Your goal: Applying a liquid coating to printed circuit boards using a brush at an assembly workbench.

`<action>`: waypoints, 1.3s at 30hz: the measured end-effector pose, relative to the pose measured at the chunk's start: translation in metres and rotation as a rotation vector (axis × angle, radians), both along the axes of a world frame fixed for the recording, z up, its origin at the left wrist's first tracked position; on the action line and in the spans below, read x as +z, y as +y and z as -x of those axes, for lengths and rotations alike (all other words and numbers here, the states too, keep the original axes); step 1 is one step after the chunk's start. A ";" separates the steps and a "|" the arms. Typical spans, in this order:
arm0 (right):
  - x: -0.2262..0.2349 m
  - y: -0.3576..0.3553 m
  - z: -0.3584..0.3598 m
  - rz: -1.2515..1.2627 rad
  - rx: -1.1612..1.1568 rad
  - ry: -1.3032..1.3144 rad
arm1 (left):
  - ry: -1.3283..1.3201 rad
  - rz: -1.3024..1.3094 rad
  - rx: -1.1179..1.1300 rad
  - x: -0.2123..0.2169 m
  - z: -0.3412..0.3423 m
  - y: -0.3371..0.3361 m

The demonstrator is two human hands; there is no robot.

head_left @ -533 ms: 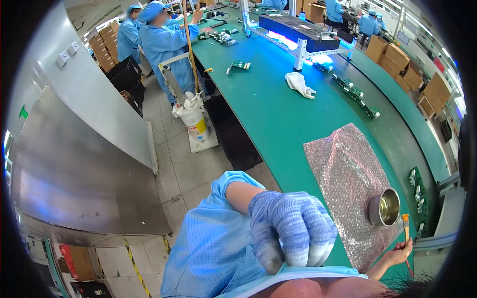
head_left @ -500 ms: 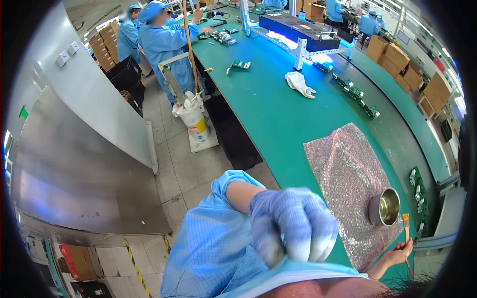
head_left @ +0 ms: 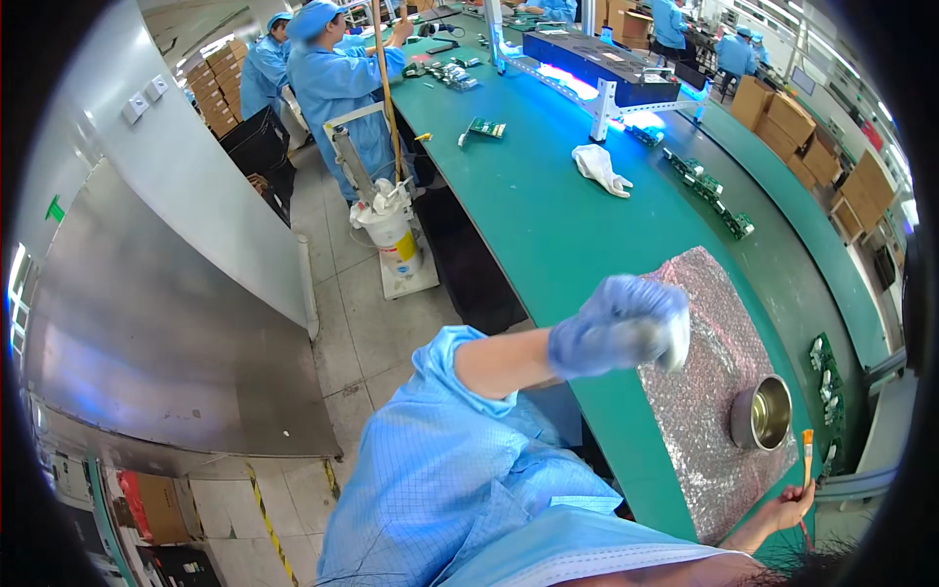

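Observation:
My left hand (head_left: 621, 328), in a blue knitted glove with white fingertips, hangs in the air over the near edge of the green bench (head_left: 548, 220). Its fingers look curled but are smeared by motion, so whether anything is between them is hidden. At the lower right, my bare right hand (head_left: 788, 513) is closed around a paintbrush (head_left: 808, 445), orange bristles up. Just left of the brush, a round metal cup (head_left: 745, 416) stands on a sheet of pinkish bubble wrap (head_left: 685, 440). Pale yellowish liquid seems to be in the cup.
Green circuit boards (head_left: 827, 377) lie along the dark strip at right; another (head_left: 486, 128) is farther up. A white cloth or glove (head_left: 602, 170) lies near a frame-mounted black unit (head_left: 602, 67) glowing blue. A white bucket (head_left: 396, 240) stands on the floor. Co-workers (head_left: 337, 93) occupy the far left.
My gloved left hand has moved up and right, away from my blue mask and out over the bubble wrap's edge. My right hand still holds the paintbrush upright.

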State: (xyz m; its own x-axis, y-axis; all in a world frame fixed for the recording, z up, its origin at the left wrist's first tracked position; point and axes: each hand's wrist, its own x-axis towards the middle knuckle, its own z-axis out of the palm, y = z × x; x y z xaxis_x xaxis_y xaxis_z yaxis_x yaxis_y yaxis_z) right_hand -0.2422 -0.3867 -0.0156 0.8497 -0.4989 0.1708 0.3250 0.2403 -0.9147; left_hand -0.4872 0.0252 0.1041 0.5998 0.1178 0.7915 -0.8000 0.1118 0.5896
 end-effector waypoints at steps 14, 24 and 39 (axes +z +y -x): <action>-0.053 -0.053 -0.051 -0.361 0.342 0.103 | 0.525 -0.251 0.829 -0.081 -0.171 0.095; -0.077 -0.086 -0.063 -0.490 0.458 0.046 | 0.588 0.085 0.984 -0.163 -0.172 0.163; -0.112 -0.124 -0.098 -0.522 0.605 -0.014 | 0.713 0.233 0.850 -0.154 -0.158 0.164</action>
State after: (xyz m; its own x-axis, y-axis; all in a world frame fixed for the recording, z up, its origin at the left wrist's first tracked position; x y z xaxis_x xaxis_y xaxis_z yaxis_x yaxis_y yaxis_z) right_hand -0.1439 -0.5103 -0.1275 0.9980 0.0299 0.0550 0.0117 0.7747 -0.6323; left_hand -0.3288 0.1896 -0.0503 0.5604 0.8019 0.2070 -0.1591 -0.1411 0.9771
